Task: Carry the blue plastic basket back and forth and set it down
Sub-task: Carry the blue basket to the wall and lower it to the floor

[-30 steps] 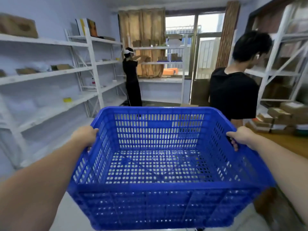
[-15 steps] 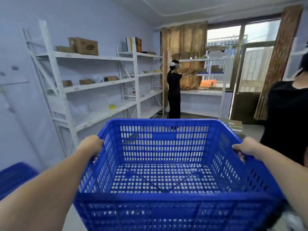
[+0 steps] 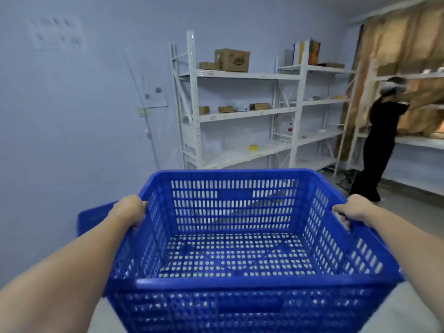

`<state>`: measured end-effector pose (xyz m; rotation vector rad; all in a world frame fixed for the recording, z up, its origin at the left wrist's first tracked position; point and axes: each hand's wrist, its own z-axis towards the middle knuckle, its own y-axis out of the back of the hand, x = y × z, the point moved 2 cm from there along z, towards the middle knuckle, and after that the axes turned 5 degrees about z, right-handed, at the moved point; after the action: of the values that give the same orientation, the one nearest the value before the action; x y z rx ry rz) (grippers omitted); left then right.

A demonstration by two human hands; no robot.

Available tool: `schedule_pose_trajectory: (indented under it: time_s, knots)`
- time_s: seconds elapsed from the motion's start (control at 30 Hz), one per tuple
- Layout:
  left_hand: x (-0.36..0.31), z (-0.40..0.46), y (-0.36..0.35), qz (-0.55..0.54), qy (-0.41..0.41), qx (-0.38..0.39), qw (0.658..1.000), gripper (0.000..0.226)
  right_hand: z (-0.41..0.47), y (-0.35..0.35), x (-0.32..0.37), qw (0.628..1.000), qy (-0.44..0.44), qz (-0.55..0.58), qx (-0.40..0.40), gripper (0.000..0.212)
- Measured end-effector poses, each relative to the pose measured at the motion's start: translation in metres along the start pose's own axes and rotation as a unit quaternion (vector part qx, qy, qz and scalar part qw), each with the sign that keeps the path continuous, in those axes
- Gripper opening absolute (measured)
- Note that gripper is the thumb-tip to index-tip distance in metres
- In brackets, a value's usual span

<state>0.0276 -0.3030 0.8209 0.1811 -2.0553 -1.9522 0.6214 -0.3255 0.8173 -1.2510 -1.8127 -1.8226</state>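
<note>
The blue plastic basket (image 3: 240,207) is held up in front of me, off the floor, with nothing inside it. Its walls and bottom are perforated. My left hand (image 3: 128,209) grips the left rim, fingers curled over the edge. My right hand (image 3: 352,210) grips the right rim the same way. Both forearms reach in from the bottom corners of the view.
A second blue basket (image 3: 92,218) sits low behind my left arm by the bare wall. White metal shelves (image 3: 242,114) with a few cardboard boxes stand ahead. A person in black (image 3: 379,140) works at shelves on the right by a curtain.
The view has swung left with the basket: the person close on my right has left the frame, the bare wall and the second blue basket have come in, and both hands keep their grip.
</note>
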Motion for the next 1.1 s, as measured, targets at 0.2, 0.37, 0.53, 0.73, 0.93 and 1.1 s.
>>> schedule_pose_trajectory:
  time_s: [0.2,0.37,0.53,0.73,0.93,1.1]
  knots:
    - [0.077,-0.005,-0.011,0.020,0.090,0.022,0.995,0.024,0.048,-0.082,0.089,0.995,0.068,-0.005,0.071,0.043]
    - [0.137,0.008,-0.015,0.051,0.127,0.035,0.990,0.051,0.070,-0.153,0.157,0.989,0.093,-0.011,0.117,0.040]
    - [0.191,0.041,-0.022,0.021,0.177,0.011,0.984,0.043,0.094,-0.222,0.211,0.985,0.109,-0.007,0.135,0.043]
    - [0.240,0.089,-0.050,-0.087,0.243,-0.059,0.964,0.034,0.124,-0.295,0.262,0.981,0.122,-0.004,0.148,0.042]
    - [0.268,0.152,-0.077,-0.150,0.290,-0.082,0.942,0.038,0.184,-0.369,0.307,0.976,0.125,-0.004,0.177,0.041]
    - [0.281,0.200,-0.079,-0.165,0.314,-0.069,0.933,0.034,0.240,-0.420,0.365,0.971,0.145,-0.027,0.191,0.040]
